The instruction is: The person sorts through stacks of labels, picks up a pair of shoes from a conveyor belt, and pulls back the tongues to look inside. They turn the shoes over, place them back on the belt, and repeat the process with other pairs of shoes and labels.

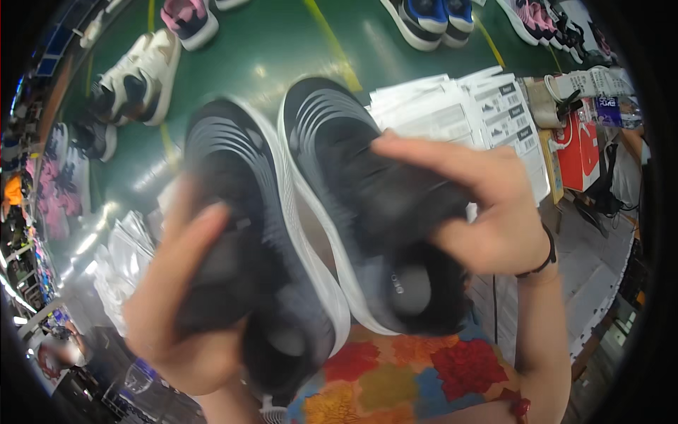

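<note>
Head view: left hand (173,311) holding black-grey left sneaker (265,237), fingers around outer side; hand blurred. Right hand (491,205) holding matching right sneaker (357,191) by upper, index finger stretched over lace area, exact grip blurred. Sneakers side by side, mid-scene, toes far, heels near, white midsoles facing each other, raised over green table (268,49). Label sheets (431,116) on table, beyond right sneaker. White-beige sneakers (162,67) far left, pink sneakers (60,184) left. Red box (585,162) right. Dark wristband (545,258) on right wrist.
</note>
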The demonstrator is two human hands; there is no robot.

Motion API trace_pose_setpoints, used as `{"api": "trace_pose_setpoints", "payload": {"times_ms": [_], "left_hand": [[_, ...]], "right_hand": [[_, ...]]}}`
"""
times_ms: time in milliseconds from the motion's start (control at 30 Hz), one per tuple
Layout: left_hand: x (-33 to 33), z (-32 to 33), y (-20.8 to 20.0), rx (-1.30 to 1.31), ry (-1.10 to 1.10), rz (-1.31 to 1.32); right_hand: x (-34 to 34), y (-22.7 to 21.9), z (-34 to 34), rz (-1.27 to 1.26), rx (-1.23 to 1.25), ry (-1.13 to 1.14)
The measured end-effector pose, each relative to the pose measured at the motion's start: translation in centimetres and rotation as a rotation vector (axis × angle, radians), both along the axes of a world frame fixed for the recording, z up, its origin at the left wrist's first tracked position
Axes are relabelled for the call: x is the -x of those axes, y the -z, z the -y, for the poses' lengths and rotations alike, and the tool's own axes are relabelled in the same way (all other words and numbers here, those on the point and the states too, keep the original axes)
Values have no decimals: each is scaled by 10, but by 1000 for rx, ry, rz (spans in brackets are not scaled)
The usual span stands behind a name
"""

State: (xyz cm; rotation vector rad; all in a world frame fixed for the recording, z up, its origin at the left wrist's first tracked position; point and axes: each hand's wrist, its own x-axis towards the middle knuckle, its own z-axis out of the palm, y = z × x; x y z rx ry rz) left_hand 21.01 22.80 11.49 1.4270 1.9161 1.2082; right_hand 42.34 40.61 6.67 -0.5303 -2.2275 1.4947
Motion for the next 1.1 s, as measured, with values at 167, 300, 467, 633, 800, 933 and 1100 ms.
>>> {"api": "trace_pose_setpoints", "payload": {"times_ms": [167,300,467,633,800,933,1100], "left_hand": [[10,11,31,-518,-457,906],[19,-34,81,-373,-391,1056],[51,-84,135,-170,-273,1207],[90,-231,143,-189,-188,487],[88,-274,168,-75,-10,58],[26,-245,112,-184,40,-520],[-94,-210,87,-146,599,-419]], "right_hand": [[-8,-12,-16,-207,608,171],[-3,-5,-24,-204,711,307],[9,14,-44,-241,836,486],[41,98,-158,-304,140,763],[-10,68,-109,-91,-259,448],[-116,58,-48,313,-412,747],[-182,111,-9,610,-664,926]]}}
